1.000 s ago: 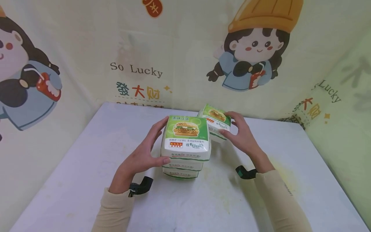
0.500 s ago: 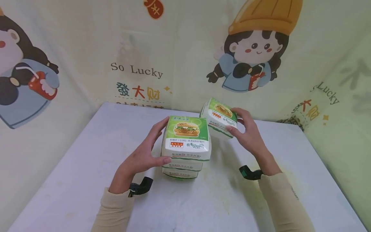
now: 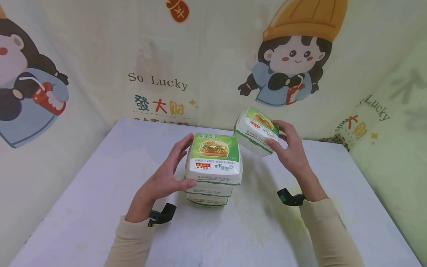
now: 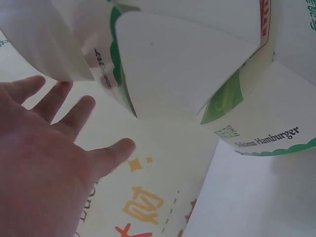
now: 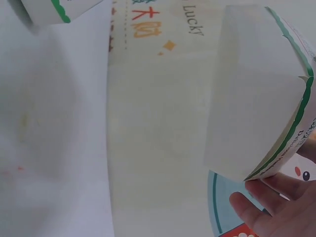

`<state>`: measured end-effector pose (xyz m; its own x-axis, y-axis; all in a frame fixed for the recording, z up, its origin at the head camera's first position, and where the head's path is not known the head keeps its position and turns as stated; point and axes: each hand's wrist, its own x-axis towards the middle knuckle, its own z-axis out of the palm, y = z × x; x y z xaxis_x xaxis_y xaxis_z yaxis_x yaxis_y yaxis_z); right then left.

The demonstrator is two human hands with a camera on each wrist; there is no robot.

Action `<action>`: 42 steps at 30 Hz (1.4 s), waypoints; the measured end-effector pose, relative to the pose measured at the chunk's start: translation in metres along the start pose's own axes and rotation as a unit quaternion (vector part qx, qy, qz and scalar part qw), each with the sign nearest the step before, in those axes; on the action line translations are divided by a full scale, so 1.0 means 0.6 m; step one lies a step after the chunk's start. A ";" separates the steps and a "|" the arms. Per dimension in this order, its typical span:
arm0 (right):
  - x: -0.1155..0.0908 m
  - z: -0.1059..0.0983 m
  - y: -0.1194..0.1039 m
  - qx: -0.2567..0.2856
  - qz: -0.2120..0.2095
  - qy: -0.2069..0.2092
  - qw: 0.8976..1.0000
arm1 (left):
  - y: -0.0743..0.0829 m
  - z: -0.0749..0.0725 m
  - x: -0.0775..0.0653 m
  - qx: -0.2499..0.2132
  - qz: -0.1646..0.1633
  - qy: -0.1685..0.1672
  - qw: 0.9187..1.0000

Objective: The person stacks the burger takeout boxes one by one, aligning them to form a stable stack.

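Observation:
My right hand point(image 3: 293, 150) pinches a green and white burger box point(image 3: 257, 131) between thumb and fingers, holding it tilted above the back of the table. In the right wrist view, the underside of this box point(image 5: 256, 94) faces the camera, with my fingertips at its edge. In front of it, to the left, stands a stack of three burger boxes with the same print. My left hand point(image 3: 163, 174) grips the top box point(image 3: 215, 155) at its left side, thumb at the front and fingers at the back. Below it show the middle box point(image 3: 213, 191) and bottom box point(image 3: 207, 201).
The stack stands on a white table point(image 3: 83, 207). A printed cloth point(image 3: 213, 63) with cartoon figures and lettering hangs behind and at the sides. Black cameras are strapped to both wrists.
My right hand has lifted its burger box up and to the right, away from the stack, tilting it more. The left hand and the stacked boxes have stayed nearly still.

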<state>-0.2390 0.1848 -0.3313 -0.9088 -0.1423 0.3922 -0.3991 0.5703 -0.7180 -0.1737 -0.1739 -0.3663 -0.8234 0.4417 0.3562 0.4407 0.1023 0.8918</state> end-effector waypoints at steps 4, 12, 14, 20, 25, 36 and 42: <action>0.003 -0.005 -0.003 0.004 -0.001 0.011 1.000 | -0.003 -0.002 0.000 -0.034 0.008 0.017 0.999; 0.004 -0.015 -0.016 0.008 0.001 0.024 1.000 | -0.006 -0.004 0.000 -0.065 -0.005 0.014 0.998; 0.005 -0.018 -0.022 0.010 -0.006 0.030 0.999 | -0.007 -0.003 0.001 -0.060 -0.005 0.006 0.998; 0.008 -0.025 -0.040 0.021 -0.035 0.039 0.998 | -0.008 -0.001 0.007 -0.056 0.010 -0.011 0.998; 0.007 -0.028 -0.052 0.030 -0.052 0.036 0.998 | -0.011 0.000 0.006 -0.072 0.018 -0.014 0.997; 0.005 -0.030 -0.087 0.033 -0.100 0.026 0.994 | -0.015 0.001 0.006 -0.092 0.008 -0.020 0.996; 0.002 -0.030 -0.099 0.030 -0.111 0.017 0.993 | -0.015 0.003 0.003 -0.091 0.005 -0.016 0.996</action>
<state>-0.2144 0.1651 -0.2778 -0.7930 -0.2319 0.5634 -0.5974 0.4775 -0.6443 -0.1786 -0.1723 -0.3739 -0.8063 0.4710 0.3578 0.3737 -0.0632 0.9254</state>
